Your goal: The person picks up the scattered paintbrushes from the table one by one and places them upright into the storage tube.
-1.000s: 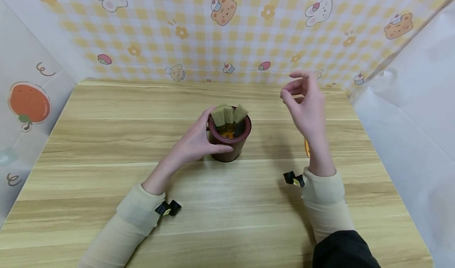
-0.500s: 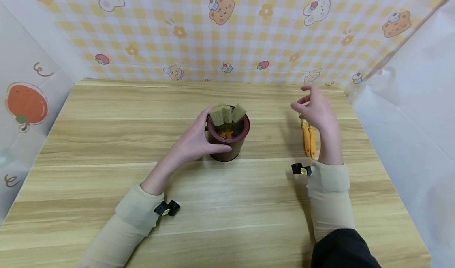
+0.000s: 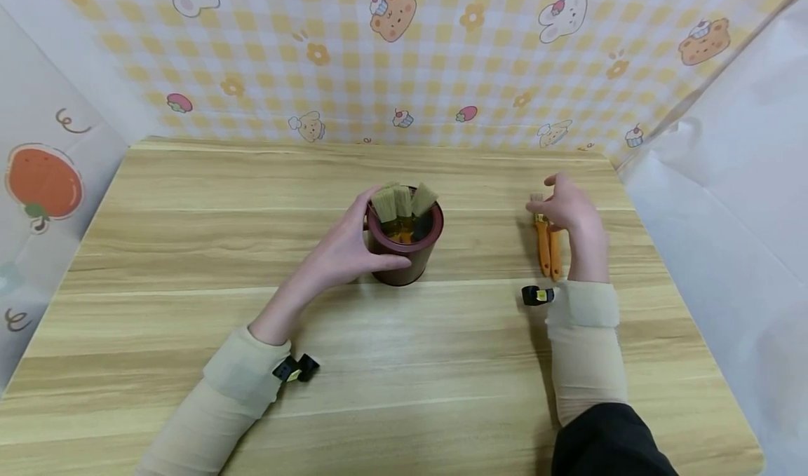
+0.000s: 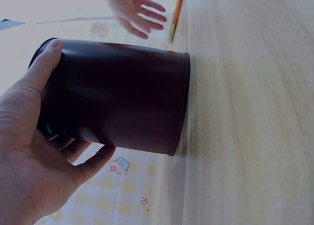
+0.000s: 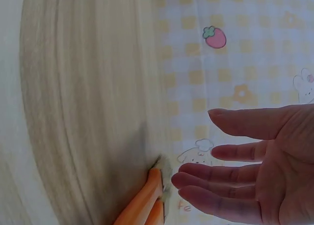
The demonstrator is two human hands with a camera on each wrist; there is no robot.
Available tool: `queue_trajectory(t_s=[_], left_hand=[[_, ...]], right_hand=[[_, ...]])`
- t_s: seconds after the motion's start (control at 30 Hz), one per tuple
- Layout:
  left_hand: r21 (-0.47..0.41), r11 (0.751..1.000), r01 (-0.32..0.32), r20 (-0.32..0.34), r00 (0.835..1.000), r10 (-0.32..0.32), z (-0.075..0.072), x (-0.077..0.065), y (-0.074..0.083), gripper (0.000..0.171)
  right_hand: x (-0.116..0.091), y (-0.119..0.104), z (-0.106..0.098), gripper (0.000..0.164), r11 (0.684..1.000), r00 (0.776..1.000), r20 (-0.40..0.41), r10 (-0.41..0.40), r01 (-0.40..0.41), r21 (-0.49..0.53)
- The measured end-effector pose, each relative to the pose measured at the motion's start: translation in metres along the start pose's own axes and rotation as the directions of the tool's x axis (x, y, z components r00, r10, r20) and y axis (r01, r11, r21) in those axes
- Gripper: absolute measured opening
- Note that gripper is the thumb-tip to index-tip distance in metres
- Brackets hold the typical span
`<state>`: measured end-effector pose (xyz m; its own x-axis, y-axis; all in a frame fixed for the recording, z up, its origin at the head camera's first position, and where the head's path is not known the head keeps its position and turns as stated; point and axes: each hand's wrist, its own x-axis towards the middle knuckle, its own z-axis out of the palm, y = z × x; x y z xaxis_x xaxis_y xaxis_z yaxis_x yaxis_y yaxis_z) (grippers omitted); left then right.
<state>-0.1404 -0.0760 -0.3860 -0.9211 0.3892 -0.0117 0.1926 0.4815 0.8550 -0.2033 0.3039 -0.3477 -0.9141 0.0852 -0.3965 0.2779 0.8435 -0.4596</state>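
Note:
A dark brown cylindrical cup stands upright on the table, with several paintbrushes in it, pale bristles up. My left hand grips it from the left, thumb across the front; the left wrist view shows the fingers bent round the far side of the cup. Over on the right, two orange-handled paintbrushes lie side by side, bristles away from me. Just above their bristle ends hovers my right hand. Its fingers are apart and hold nothing, and the right wrist view has the orange handles below them.
The wood-grain table backs onto a yellow checked cloth with cartoon prints. White sheeting rises at the right, and a white sheet with a strawberry print at the left.
My right hand has moved lower and slightly right to the loose paintbrushes, which were mostly hidden behind it earlier. My left hand and the cup stay in place.

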Motion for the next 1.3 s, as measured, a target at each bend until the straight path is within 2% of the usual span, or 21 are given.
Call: queue_trajectory(t_s=[0.23,0.43,0.67,0.8,1.0,1.13,1.3], left_hand=[[-0.003,1.0,-0.008,-0.001,1.0,0.008,-0.001,0.0,0.0,0.119],[0.001,1.0,-0.008,-0.002,1.0,0.008,-0.001,0.0,0.0,0.119],[0.007,1.0,-0.011,0.0,1.0,0.011,0.0,0.001,-0.001,0.12],[0.001,1.0,-0.013,0.001,1.0,0.013,0.0,0.001,-0.002,0.12],[0.001,1.0,-0.015,-0.001,1.0,0.015,0.0,0.0,-0.002,0.12],[0.011,1.0,0.0,0.001,1.0,0.0,0.0,-0.001,-0.002,0.122],[0.004,1.0,-0.001,0.002,1.0,0.001,0.0,0.0,-0.001,0.122]], right_hand=[[0.007,0.011,0.002,0.076,0.998,0.998,0.051,0.043,-0.045,0.035],[0.014,0.014,0.005,0.075,0.997,0.994,0.081,0.071,-0.071,0.002],[0.02,0.014,0.012,0.066,0.995,0.995,0.097,0.032,-0.023,-0.092],[0.021,0.012,0.014,0.064,0.996,0.994,0.108,0.025,-0.015,-0.093],[0.021,0.007,0.02,0.07,0.995,0.995,0.099,-0.013,0.022,-0.092],[0.021,0.001,0.022,0.074,0.999,0.996,0.076,-0.038,0.04,-0.026],[0.016,-0.011,0.019,0.083,0.989,0.995,-0.033,-0.095,0.098,0.108]])
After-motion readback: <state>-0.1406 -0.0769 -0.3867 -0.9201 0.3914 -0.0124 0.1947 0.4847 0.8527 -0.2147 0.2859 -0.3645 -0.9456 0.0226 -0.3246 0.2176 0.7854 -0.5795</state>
